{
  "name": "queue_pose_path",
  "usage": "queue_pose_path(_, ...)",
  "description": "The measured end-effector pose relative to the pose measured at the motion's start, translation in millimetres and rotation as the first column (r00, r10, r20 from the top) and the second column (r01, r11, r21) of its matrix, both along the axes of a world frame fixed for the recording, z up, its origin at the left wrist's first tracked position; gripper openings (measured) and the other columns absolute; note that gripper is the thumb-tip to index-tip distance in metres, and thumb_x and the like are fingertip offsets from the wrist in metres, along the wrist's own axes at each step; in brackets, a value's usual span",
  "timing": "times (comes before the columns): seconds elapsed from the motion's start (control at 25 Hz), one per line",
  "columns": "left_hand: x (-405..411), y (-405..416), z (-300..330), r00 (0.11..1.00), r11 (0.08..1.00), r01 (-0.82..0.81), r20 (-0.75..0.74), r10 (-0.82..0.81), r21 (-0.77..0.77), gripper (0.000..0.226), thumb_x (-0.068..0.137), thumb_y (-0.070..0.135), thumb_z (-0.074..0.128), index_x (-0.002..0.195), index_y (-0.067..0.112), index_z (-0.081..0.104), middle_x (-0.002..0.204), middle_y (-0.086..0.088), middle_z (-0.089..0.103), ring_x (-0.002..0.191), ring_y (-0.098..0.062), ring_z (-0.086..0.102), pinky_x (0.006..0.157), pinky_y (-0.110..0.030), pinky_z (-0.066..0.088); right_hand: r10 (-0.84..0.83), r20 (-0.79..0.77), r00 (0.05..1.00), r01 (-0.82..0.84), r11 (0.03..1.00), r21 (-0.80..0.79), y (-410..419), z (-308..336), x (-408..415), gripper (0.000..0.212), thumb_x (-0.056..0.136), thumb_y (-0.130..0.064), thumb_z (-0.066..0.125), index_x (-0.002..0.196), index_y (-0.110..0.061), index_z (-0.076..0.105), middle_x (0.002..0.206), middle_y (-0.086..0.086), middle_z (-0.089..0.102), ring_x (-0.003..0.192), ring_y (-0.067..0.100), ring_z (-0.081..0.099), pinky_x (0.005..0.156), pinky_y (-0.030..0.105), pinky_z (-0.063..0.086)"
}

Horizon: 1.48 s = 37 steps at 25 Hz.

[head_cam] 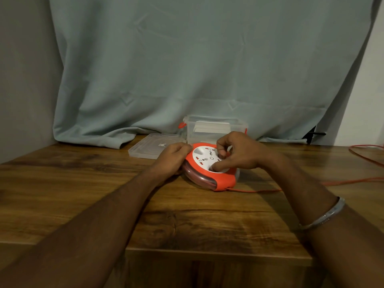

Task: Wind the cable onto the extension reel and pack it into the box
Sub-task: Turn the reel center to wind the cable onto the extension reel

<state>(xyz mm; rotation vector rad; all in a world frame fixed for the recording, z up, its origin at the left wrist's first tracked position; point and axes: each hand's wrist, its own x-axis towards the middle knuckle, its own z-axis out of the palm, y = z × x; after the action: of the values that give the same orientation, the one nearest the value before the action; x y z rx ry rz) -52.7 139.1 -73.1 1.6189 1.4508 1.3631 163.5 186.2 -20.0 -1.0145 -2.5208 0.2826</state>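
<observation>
1. The round orange-and-white plastic extension reel (211, 166) lies flat at the frame's centre on the brown wooden table (83, 183), socket face up.
2. The left hand (173, 156) clamps its fingers on the reel's left rim; the right hand (239, 152) has fingertips curled together onto the white face.
3. The thin orange cable (257, 191) leaves the reel's lower-right edge, its long run pointing toward the right of the frame.
4. Risk: much cable looks unwound, so fast turning could snag or kink it.
5. The clear plastic box (216, 128) stands open behind, its flat clear lid (153, 145) to its left.
</observation>
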Motion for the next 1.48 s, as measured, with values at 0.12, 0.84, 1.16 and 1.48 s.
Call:
queue_pose_path(0.12,0.1,0.6,-0.1,0.999,1.0,0.011,0.04,-0.011,-0.001,0.037,0.1,0.035,0.046,0.104,0.006,0.069,0.079,-0.013,0.068,0.071,-0.022,0.063,0.059,-0.029,0.046,-0.077,0.044,0.996,0.07,0.988,0.14,-7.4,-2.5,-11.5,0.055,0.071,-0.062,0.077,0.054,-0.018,0.048,0.05,-0.005,0.049,0.052,0.011,0.048,0.055,0.033,0.037)
queue_pose_path(0.84,0.6,-4.5,2.8,0.999,0.999,0.024,-0.02,-0.025,-0.029,0.036,0.104,0.037,0.04,0.105,0.013,0.067,0.064,-0.001,0.066,0.047,-0.006,0.06,0.04,-0.019,0.041,0.044,0.024,0.999,-0.041,0.993,-0.112,-4.0,10.1,8.9,0.106,0.073,-0.005,0.085,0.156,-0.039,0.027,0.121,-0.011,0.073,0.075,-0.014,0.06,0.073,0.019,0.044)
queue_pose_path(1.16,2.7,-10.0,5.4,0.999,1.0,-0.028,-0.032,0.028,0.007,0.023,0.104,0.036,0.039,0.099,0.031,0.061,0.084,0.003,0.069,0.073,-0.011,0.067,0.058,-0.026,0.053,0.014,0.025,1.0,-0.013,0.999,-0.046,-12.5,6.4,-0.6,0.076,0.075,-0.035,0.09,0.136,-0.036,0.044,0.097,-0.003,0.071,0.103,0.013,0.063,0.083,0.034,0.054)
queue_pose_path(1.48,3.5,-10.8,6.3,1.0,0.999,-0.015,0.004,0.015,0.032,0.029,0.103,0.033,0.042,0.094,0.023,0.067,0.085,-0.007,0.071,0.071,-0.017,0.066,0.057,-0.028,0.051,-0.17,0.009,0.985,0.167,0.975,0.149,-18.9,-0.2,-16.0,0.053,0.07,-0.061,0.082,0.105,-0.032,0.055,0.076,-0.011,0.062,0.076,0.012,0.062,0.057,0.032,0.044)
